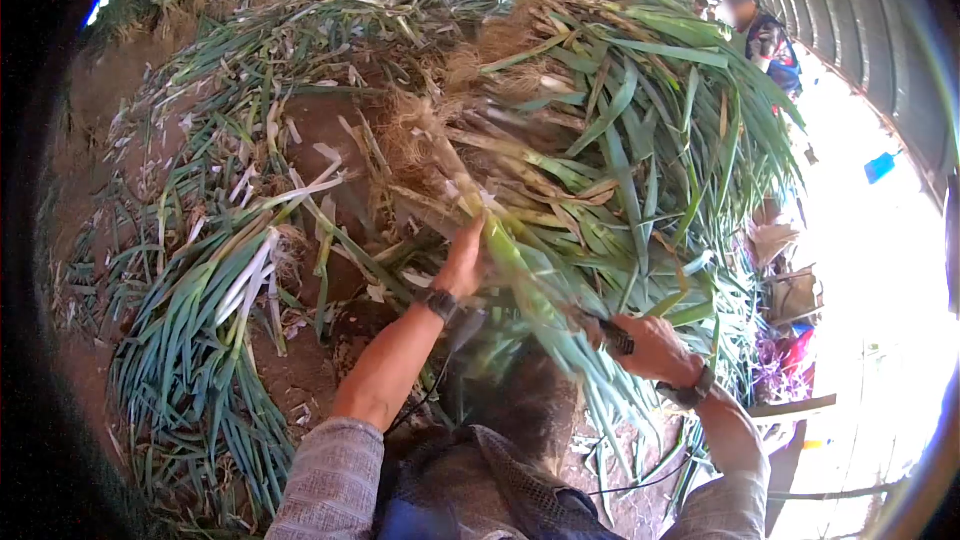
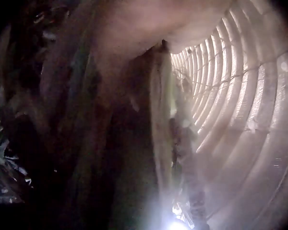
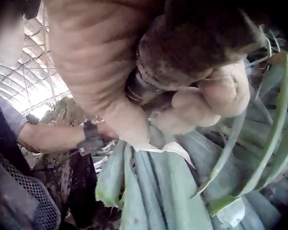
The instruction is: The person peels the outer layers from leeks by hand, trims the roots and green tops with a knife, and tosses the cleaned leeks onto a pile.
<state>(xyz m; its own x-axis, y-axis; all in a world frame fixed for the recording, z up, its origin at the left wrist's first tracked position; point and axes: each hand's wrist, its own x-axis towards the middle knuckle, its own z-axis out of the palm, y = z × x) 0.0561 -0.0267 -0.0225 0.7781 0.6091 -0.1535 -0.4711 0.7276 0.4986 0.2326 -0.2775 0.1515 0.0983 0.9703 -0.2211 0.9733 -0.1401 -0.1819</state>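
In the head view my left hand (image 1: 463,260) grips a leek (image 1: 452,168) around its stalk. Its roots point up and away, and its green leaves run down toward my right hand (image 1: 655,348). That hand holds a dark-handled tool (image 1: 618,336) beside the leaves; its working end is blurred. Seen from the right wrist, my fingers (image 3: 187,110) curl round the thick dark handle (image 3: 182,52), just above broad green leaves (image 3: 177,187) with cut ends. The left wrist view is dark, with part of the left hand (image 2: 149,28) across the top.
A large heap of leeks (image 1: 640,130) lies ahead and right. To the left, a smaller bundle (image 1: 205,310) with white stems rests on soil scattered with trimmings (image 1: 120,250). A person (image 1: 765,40) is at the far right, near the ribbed tunnel wall (image 1: 850,0).
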